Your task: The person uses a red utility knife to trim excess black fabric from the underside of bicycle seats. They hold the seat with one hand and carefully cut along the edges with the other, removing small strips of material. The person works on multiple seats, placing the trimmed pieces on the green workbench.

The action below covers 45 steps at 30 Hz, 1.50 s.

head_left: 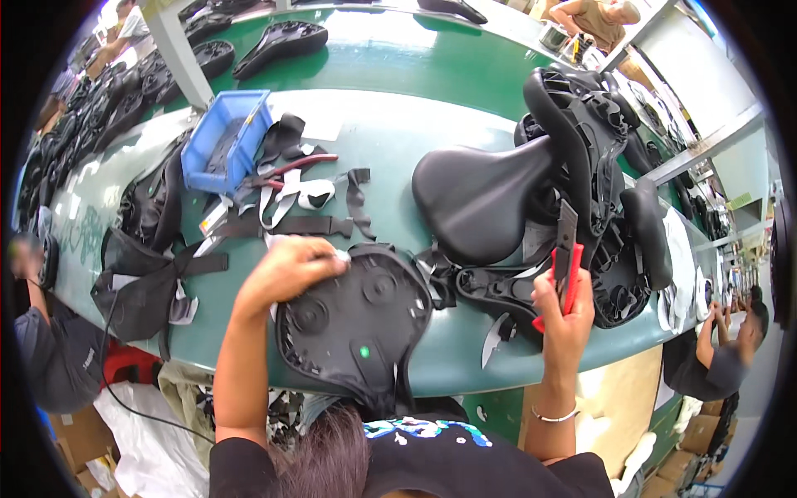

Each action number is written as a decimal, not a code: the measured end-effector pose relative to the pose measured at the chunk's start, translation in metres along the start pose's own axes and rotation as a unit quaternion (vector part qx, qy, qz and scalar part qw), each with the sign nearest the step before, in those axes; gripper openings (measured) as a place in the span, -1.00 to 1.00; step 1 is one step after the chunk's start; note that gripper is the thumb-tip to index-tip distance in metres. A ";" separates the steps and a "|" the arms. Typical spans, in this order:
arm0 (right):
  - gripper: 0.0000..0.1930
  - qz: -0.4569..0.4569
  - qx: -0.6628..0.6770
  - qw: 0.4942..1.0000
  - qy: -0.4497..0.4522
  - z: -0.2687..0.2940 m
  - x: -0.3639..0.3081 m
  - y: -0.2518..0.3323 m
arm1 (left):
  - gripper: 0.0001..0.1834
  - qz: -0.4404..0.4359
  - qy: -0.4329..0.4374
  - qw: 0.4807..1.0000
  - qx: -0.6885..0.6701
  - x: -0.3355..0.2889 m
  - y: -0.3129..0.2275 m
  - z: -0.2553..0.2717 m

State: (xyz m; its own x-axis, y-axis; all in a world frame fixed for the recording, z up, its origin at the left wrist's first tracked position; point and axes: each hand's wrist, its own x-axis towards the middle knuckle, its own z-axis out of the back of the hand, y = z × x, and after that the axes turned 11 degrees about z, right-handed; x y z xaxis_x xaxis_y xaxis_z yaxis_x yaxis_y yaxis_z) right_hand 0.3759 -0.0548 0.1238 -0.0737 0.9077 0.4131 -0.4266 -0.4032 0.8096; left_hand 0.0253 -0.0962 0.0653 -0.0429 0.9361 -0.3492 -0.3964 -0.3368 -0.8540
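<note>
An upturned black bicycle saddle [363,319] lies at the table's near edge, its underside showing two round bosses and a small green dot. My left hand [290,270] is closed at the saddle's far left rim, fingers pinched, with a bit of white at the fingertips; what they grip is too small to make out. Raised to the right, my right hand [566,319] is wrapped around a red utility knife [571,278]. Its dark blade points up and away, apart from the saddle.
Several saddles [477,195] are piled on the right. A blue bin [226,141], red-handled pliers [303,163] and black and white strips [290,224] lie at the back left. Black covers [137,282] sit at the left. Beyond is a green surface [390,54]. Other people work around.
</note>
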 end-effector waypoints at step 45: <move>-0.47 0.370 -0.093 0.853 0.356 -0.027 0.002 -0.010 | -0.54 0.116 -0.054 0.948 -0.292 -0.032 -0.050 -0.012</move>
State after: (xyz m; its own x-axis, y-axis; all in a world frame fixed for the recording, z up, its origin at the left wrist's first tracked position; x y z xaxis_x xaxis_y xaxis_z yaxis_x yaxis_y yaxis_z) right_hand 0.3555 -0.0457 0.1048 -0.8857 0.2796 0.3707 -0.1565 -0.9314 0.3286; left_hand 0.0575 -0.1111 0.1144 -0.1725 0.8238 -0.5400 0.2094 -0.5050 -0.8373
